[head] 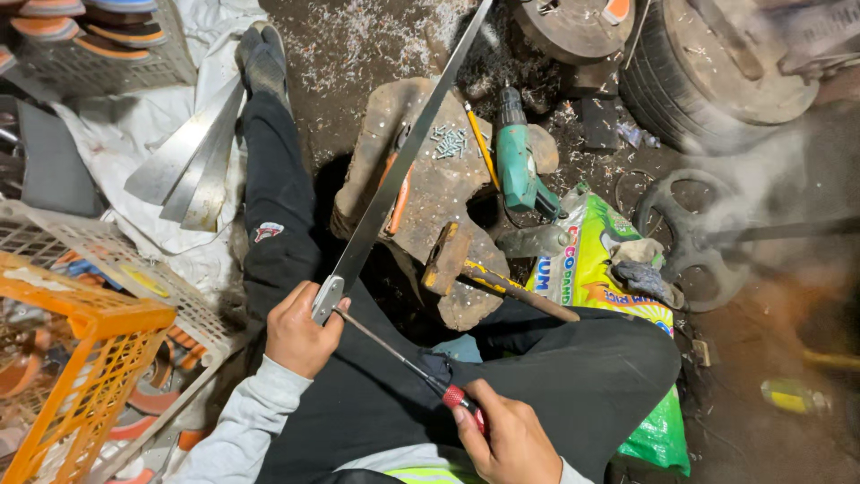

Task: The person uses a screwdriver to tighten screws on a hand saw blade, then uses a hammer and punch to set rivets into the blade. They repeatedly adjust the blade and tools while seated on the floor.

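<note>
My left hand (pixel 300 330) grips the near end of a long flat metal strip (pixel 403 152) that runs diagonally up and away over my legs. A small metal bracket (pixel 327 298) sits at that end, by my thumb. My right hand (pixel 506 435) holds the red handle of a screwdriver (pixel 394 354), whose thin shaft points up-left with its tip at the bracket. I sit on the ground in dark trousers, one leg stretched out, the other bent.
A worn wooden block (pixel 439 193) lies ahead with loose screws (pixel 450 142), a pencil (pixel 481 143) and a hammer (pixel 484 273). A green power drill (pixel 518 161) rests beside it. Orange (pixel 81 358) and white crates stand left, metal sheets (pixel 193 157) behind, a printed sack (pixel 596 260) right.
</note>
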